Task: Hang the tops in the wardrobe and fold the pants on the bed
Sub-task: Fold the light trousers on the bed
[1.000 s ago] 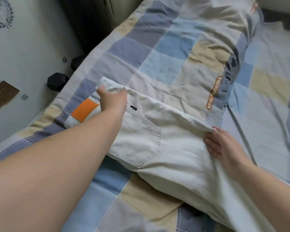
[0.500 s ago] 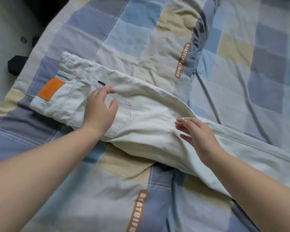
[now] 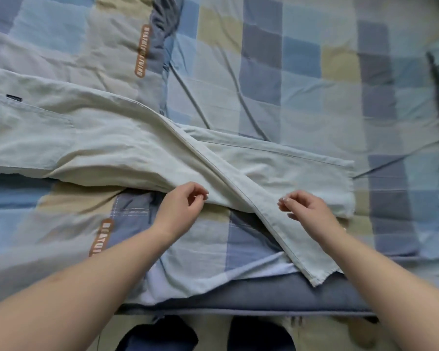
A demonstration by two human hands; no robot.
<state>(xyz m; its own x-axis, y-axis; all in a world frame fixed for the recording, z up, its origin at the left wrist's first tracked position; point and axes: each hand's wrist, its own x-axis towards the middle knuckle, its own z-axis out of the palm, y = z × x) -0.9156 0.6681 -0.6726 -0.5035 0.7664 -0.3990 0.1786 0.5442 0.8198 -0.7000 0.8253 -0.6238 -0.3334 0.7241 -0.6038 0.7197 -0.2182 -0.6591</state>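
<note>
Pale, off-white pants (image 3: 117,145) lie flat across the checked bed, with the waist and back pocket off to the left. The two legs cross in the middle. One leg (image 3: 289,168) runs right and ends in a hem. The other leg (image 3: 297,249) slants down to the bed's near edge. My left hand (image 3: 181,207) has curled fingers pinching the lower edge of the pants just left of the crossing. My right hand (image 3: 308,210) pinches the fabric of the slanting leg with thumb and fingertips. No tops or wardrobe are in view.
The patchwork quilt (image 3: 302,72) in blue, grey and tan covers the bed, rumpled along a dark fold (image 3: 162,34). The mattress's near edge (image 3: 238,297) runs below the pants. My feet in dark footwear (image 3: 162,335) stand on the floor beneath.
The view has swung right along the pants, from the waist to the legs. Both hands left the pocket and seat area and moved down to the crossed legs.
</note>
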